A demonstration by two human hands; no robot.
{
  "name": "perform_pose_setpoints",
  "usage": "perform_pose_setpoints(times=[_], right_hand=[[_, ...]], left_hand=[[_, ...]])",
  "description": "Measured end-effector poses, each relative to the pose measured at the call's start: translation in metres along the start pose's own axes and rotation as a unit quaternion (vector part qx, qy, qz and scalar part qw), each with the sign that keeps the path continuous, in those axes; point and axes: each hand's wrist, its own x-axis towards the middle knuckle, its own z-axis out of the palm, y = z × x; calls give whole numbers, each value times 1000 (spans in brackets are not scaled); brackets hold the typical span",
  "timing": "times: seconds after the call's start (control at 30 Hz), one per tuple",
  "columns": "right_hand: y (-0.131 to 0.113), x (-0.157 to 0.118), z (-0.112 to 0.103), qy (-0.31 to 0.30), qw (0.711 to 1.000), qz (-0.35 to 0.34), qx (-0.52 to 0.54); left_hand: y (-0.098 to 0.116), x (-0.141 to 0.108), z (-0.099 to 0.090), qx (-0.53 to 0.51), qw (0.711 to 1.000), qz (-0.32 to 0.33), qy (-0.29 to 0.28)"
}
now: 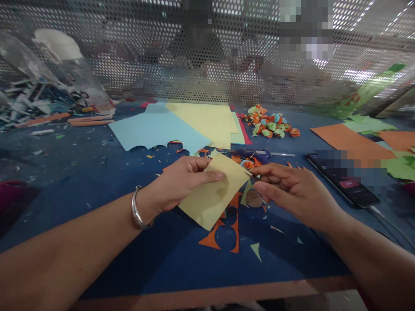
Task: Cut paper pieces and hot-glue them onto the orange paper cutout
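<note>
A pale yellow sheet (217, 194) is pinched between the thumb and fingers of my left hand (184, 181), tilted above the blue table. At the sheet's right corner is my right hand (285, 185), its fingers curled together round a small, dark, thin thing whose shape is mostly hidden. Beneath the sheet lie orange paper offcuts (210, 239) with round holes cut in them. A small pale green scrap (256, 251) rests nearer the front edge.
Behind my hands are a blue sheet (152, 129), yellow sheets (207, 119), a purple-handled tool (256, 154) and a pile of curled paper pieces (270, 123). To the right lie a phone (340, 179) and orange paper (350, 140). A bottle (78, 69) stands at the left.
</note>
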Motion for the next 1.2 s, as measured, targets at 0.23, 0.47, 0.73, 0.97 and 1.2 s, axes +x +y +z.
perform_pose_setpoints(times=[0.23,0.47,0.73,0.97,1.2], right_hand=[[2,-1,0,-10,1000,-9,-1],[1,-1,0,-9,1000,-10,8],[1,-2,-1,-28,999,-17,-3],[2,0,0,-40,999,-8,0],[2,-1,0,-44,999,-8,-4]], left_hand=[[1,0,4,-19,1000,-5,1],[2,-2,4,-20,1000,-1,-1],[-1,0,1,22,1000,3,2],[-1,0,3,56,998,12,15],[-1,0,1,91,996,25,-8]])
